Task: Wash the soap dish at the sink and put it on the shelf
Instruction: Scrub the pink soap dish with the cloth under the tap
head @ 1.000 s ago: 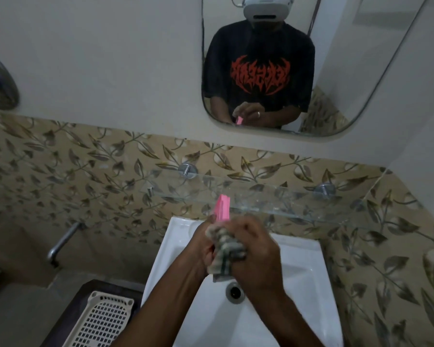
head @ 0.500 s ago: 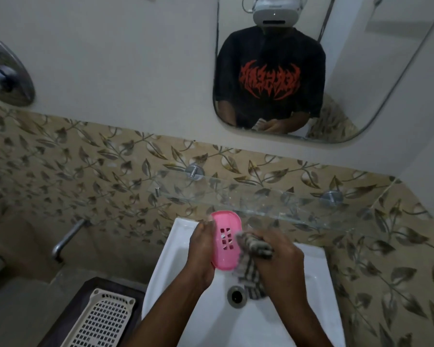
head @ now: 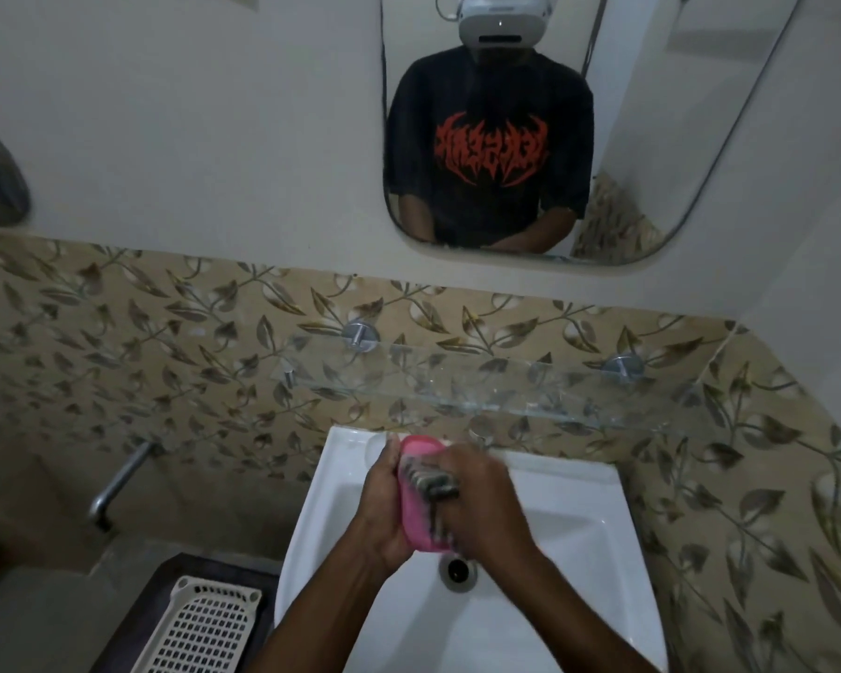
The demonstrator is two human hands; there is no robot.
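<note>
Scrubbing step: pink soap dish (head: 416, 507) is held up over the white sink (head: 578, 517), above the back half of the bowl and just behind the drain (head: 457, 569), not resting on anything
Left hand: left hand (head: 384, 507) is wrapped round the dish's left long edge, fingers behind it, thumb side toward the camera, so it's grasping the dish
Right hand: right hand (head: 486, 507) is clenched on a bunched striped cloth (head: 430, 483) and pressing it onto the dish face; bit blurry from motion
How it'll handle: looks like thin moulded plastic, so my guess is light and stiff, not breakable in any scary way, but probably slick if it's wet or soapy
Where to grab: I'd pinch across the short width by the two long rims, like the left hand is doing; the flat face gives fingers nothing to bite on
Long axis: runs from the sink's back edge toward the drain, far end tipped up and away toward the wall, near end low
Facing: broad face turned to the right, toward the cloth; can't tell if that's the top or the underside
Shelf: glass shelf (head: 506, 395) sits on the tiled wall just above the sink's back edge, nothing on it that I can see, dish isn't there yet
Slip risk: a drop would likely land in the bowl, no big deal
</note>
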